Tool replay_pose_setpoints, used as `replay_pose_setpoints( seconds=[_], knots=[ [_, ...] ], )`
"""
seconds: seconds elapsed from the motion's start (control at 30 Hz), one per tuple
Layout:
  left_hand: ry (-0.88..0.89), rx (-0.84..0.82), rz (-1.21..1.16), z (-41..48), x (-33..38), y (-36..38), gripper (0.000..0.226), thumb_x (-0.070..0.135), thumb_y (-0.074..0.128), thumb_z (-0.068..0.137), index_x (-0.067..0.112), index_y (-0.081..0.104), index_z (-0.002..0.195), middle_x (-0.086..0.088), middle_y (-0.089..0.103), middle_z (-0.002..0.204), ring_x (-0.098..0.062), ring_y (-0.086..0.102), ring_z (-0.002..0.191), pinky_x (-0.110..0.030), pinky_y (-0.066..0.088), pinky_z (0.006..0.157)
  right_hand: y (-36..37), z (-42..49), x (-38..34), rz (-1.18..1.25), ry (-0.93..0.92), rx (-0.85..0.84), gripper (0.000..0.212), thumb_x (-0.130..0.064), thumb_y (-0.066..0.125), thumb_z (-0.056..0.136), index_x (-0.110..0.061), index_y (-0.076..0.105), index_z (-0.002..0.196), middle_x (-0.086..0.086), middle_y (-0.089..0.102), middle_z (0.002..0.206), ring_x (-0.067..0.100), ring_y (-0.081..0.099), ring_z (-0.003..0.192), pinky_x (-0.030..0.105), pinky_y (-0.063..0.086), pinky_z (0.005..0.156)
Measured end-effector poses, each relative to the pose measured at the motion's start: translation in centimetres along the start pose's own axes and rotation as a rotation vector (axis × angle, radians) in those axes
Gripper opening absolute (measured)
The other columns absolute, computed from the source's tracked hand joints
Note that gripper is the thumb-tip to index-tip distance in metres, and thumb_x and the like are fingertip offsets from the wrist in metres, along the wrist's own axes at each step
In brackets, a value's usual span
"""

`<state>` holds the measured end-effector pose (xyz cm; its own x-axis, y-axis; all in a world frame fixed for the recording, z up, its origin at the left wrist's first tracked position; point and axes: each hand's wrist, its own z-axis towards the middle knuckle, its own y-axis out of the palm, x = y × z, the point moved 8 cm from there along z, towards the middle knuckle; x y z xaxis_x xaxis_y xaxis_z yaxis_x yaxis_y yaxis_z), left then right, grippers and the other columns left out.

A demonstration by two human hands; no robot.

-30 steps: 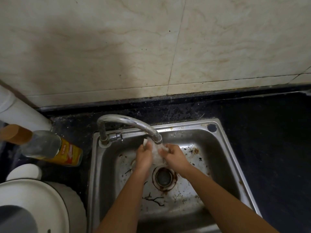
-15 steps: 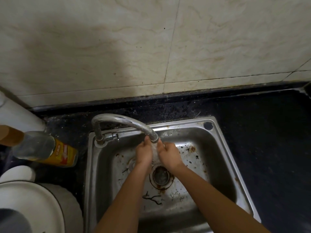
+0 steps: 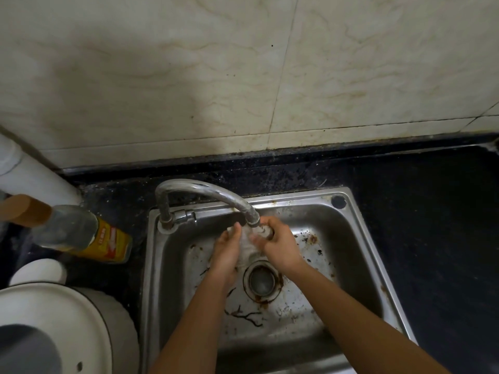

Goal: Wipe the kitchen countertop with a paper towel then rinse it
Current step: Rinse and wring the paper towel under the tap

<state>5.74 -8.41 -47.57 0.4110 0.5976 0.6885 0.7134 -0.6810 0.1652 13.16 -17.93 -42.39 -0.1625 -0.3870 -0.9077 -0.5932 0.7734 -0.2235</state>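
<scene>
Paper towel [image 3: 247,245] pressed between both hands under the faucet [image 3: 205,190]
The right hand [image 3: 279,248] curls its fingers round the top of the wad, while the left hand [image 3: 225,256] presses against its other side with fingers fairly straight; the spout's mouth sits just above the grip, the drain [image 3: 261,282] just below it in the stained steel sink [image 3: 302,197]. Dark countertop [image 3: 432,225] spreads out to the right of the hands; well to their left are a yellow-labelled bottle [image 3: 86,234] and a white lid [image 3: 48,314]
</scene>
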Motion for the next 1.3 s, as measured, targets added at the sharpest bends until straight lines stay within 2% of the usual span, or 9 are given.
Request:
replay_pose_setpoints(
  seconds=[0.17, 0.33, 0.5, 0.57, 0.67, 0.83, 0.93, 1.07, 1.3],
  knots=[
    [0.055, 0.11, 0.059, 0.2, 0.9, 0.3, 0.036, 0.046, 0.04, 0.097, 0.021, 0.065, 0.102, -0.01, 0.071, 0.094, -0.027, 0.068, 0.089, -0.044, 0.054, 0.088, 1.2, 0.0, -0.1, -0.369, -0.005, 0.067, 0.01, -0.021, 0.044, 0.1, -0.015, 0.048, 0.093, -0.006, 0.054, 0.069, 0.004, 0.051, 0.057, 0.013, 0.035, 0.046],
    [0.045, 0.245, 0.134, 0.4, 2.0, -0.3, 0.055, 0.057, 0.033, 0.094, 0.015, 0.067, 0.086, -0.008, 0.07, 0.087, -0.025, 0.066, 0.084, -0.037, 0.052, 0.081, 2.0, 0.8, -0.8, -0.647, 0.035, 0.019, 0.015, -0.011, 0.05, 0.095, -0.013, 0.051, 0.08, -0.004, 0.052, 0.063, 0.016, 0.057, 0.062, 0.024, 0.046, 0.054],
    [0.055, 0.231, 0.222, 0.5, 2.0, 0.0, 0.058, 0.046, 0.029, 0.1, 0.002, 0.064, 0.087, -0.011, 0.062, 0.069, -0.025, 0.059, 0.066, -0.033, 0.047, 0.065, 0.1, 1.6, -0.3, -0.538, 0.228, 0.138, 0.032, -0.017, 0.052, 0.094, -0.014, 0.053, 0.063, 0.001, 0.057, 0.062, 0.014, 0.056, 0.057, 0.026, 0.052, 0.056],
    [0.049, 0.23, 0.229, 0.8, 1.6, -0.1, 0.05, 0.04, 0.031, 0.101, 0.003, 0.063, 0.091, -0.019, 0.067, 0.082, -0.029, 0.064, 0.075, -0.04, 0.052, 0.072, 0.0, 1.4, -0.2, -0.478, 0.25, 0.137, 0.035, -0.02, 0.049, 0.095, -0.013, 0.054, 0.062, 0.001, 0.055, 0.062, 0.011, 0.052, 0.055, 0.023, 0.046, 0.053],
    [-0.009, 0.144, 0.044, 0.8, 1.1, -0.1, 0.036, 0.036, 0.043, 0.099, 0.007, 0.065, 0.097, -0.019, 0.07, 0.095, -0.03, 0.067, 0.085, -0.043, 0.055, 0.079, 0.7, 0.9, 0.7, -0.188, 0.269, 0.138, 0.025, -0.023, 0.051, 0.096, -0.009, 0.061, 0.078, 0.004, 0.059, 0.068, 0.013, 0.05, 0.056, 0.031, 0.046, 0.058],
    [-0.068, -0.149, 0.086, -0.2, 0.3, 0.7, 0.03, 0.028, 0.051, 0.096, 0.004, 0.069, 0.099, -0.011, 0.066, 0.084, -0.015, 0.057, 0.064, -0.026, 0.044, 0.057, -0.1, 1.1, 1.5, 0.153, 0.36, 0.143, 0.032, -0.035, 0.048, 0.097, -0.006, 0.059, 0.102, 0.003, 0.061, 0.074, 0.01, 0.056, 0.058, 0.023, 0.045, 0.054],
    [-0.003, -0.018, 0.183, 0.2, 0.2, 0.3, 0.037, 0.036, 0.042, 0.099, 0.007, 0.065, 0.105, -0.007, 0.066, 0.085, -0.015, 0.058, 0.064, -0.027, 0.045, 0.054, 0.3, 0.8, 1.1, 0.148, 0.302, 0.053, 0.02, -0.021, 0.051, 0.097, -0.007, 0.055, 0.111, 0.002, 0.062, 0.079, 0.009, 0.059, 0.062, 0.017, 0.044, 0.048],
    [0.09, 0.087, 0.244, 0.3, 1.3, 0.4, 0.048, 0.052, 0.041, 0.094, 0.014, 0.07, 0.088, -0.008, 0.073, 0.087, -0.026, 0.068, 0.086, -0.045, 0.054, 0.086, 0.8, 0.1, 0.3, -0.064, 0.129, -0.017, 0.019, -0.023, 0.05, 0.096, -0.007, 0.058, 0.105, 0.0, 0.063, 0.083, 0.012, 0.059, 0.074, 0.024, 0.047, 0.062],
    [-0.001, 0.048, 0.282, -0.3, 1.9, 0.1, 0.047, 0.048, 0.035, 0.098, 0.011, 0.064, 0.09, -0.007, 0.063, 0.081, -0.017, 0.053, 0.066, -0.026, 0.039, 0.053, 0.9, 0.4, -0.6, -0.327, 0.052, 0.007, 0.031, -0.032, 0.04, 0.1, -0.016, 0.05, 0.076, -0.003, 0.052, 0.065, 0.01, 0.049, 0.057, 0.023, 0.04, 0.053]
  ],
)
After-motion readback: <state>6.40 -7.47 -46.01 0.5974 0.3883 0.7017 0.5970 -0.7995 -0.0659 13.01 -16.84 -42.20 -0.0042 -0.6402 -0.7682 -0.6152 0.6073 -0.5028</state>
